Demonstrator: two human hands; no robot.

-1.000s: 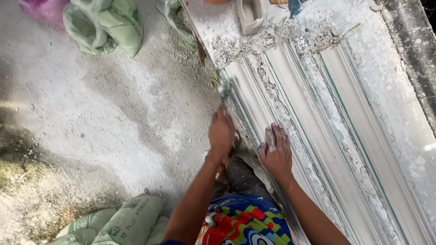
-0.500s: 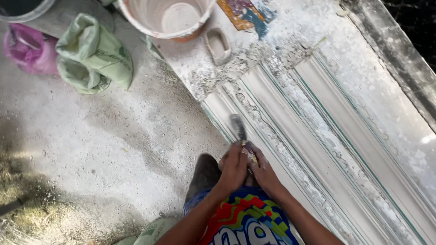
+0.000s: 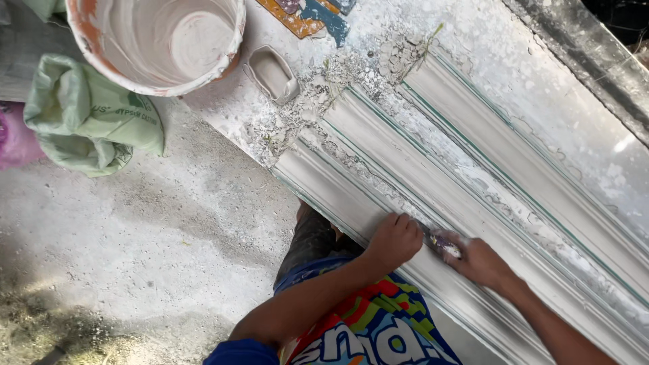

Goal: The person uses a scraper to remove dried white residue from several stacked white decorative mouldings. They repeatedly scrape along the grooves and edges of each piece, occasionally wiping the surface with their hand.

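Observation:
Long white plaster mouldings (image 3: 419, 169) lie side by side on a plaster-crusted bench, running from upper left to lower right. My left hand (image 3: 395, 238) rests as a fist on the nearest moulding. My right hand (image 3: 476, 260) is closed around a small plaster-smeared scraper (image 3: 439, 243), whose blade lies in the groove between the two nearest mouldings. The two hands are close together, almost touching.
A white plaster-coated bucket (image 3: 162, 40) stands at the top left. Beside it lies a small oblong mould (image 3: 272, 73) on the bench. A green sack (image 3: 94, 122) and a pink bag (image 3: 12, 138) sit on the dusty concrete floor (image 3: 135, 236). Crumbled plaster litters the mouldings' far ends.
My hands have slid along the moulding toward the lower right with the scraper. My view has shifted, bringing the bucket and bench end closer.

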